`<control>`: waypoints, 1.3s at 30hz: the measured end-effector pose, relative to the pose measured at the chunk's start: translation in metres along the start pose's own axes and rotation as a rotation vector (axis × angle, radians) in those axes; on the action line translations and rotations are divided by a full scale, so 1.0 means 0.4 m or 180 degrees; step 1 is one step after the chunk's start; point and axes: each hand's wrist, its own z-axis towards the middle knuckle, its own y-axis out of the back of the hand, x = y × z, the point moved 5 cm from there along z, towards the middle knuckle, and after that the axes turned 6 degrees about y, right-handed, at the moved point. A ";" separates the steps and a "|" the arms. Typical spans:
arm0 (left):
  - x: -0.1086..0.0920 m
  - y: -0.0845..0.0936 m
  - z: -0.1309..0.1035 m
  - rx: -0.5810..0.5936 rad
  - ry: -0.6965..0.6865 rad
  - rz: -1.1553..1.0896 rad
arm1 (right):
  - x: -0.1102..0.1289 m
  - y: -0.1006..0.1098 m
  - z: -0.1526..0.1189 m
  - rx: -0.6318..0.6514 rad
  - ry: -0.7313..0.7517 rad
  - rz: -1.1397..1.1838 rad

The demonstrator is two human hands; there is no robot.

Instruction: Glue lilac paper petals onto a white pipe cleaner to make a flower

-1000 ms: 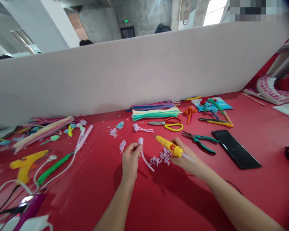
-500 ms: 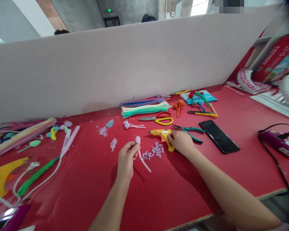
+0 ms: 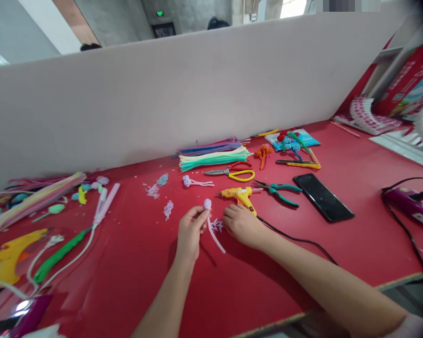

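The flower (image 3: 207, 204) is held upright by its stem, pinched between the left hand's (image 3: 192, 230) thumb and forefinger. The petals (image 3: 216, 225) are partly covered by the right hand (image 3: 241, 224), its fingers bent together; whether any is gripped cannot be told. Just beyond it, the glue gun (image 3: 239, 195) is seen.

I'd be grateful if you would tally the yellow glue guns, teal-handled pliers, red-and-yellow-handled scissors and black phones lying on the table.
Yellow glue guns: 2 (central glue gun, far-left glue gun)
Teal-handled pliers: 1
Red-and-yellow-handled scissors: 1
Black phone: 1
Total: 5
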 end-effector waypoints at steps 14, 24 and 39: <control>0.047 -0.055 -0.022 0.0755 0.0837 -0.0327 | -0.069 0.116 -0.026 -0.1329 -0.1189 0.2137; 0.055 -0.059 -0.019 0.0750 0.0931 -0.0254 | -0.056 0.116 -0.017 -0.1373 -0.1163 0.2714; 0.053 -0.066 -0.032 0.0768 0.1046 -0.0303 | -0.049 0.070 -0.015 -0.1476 -0.1547 0.2937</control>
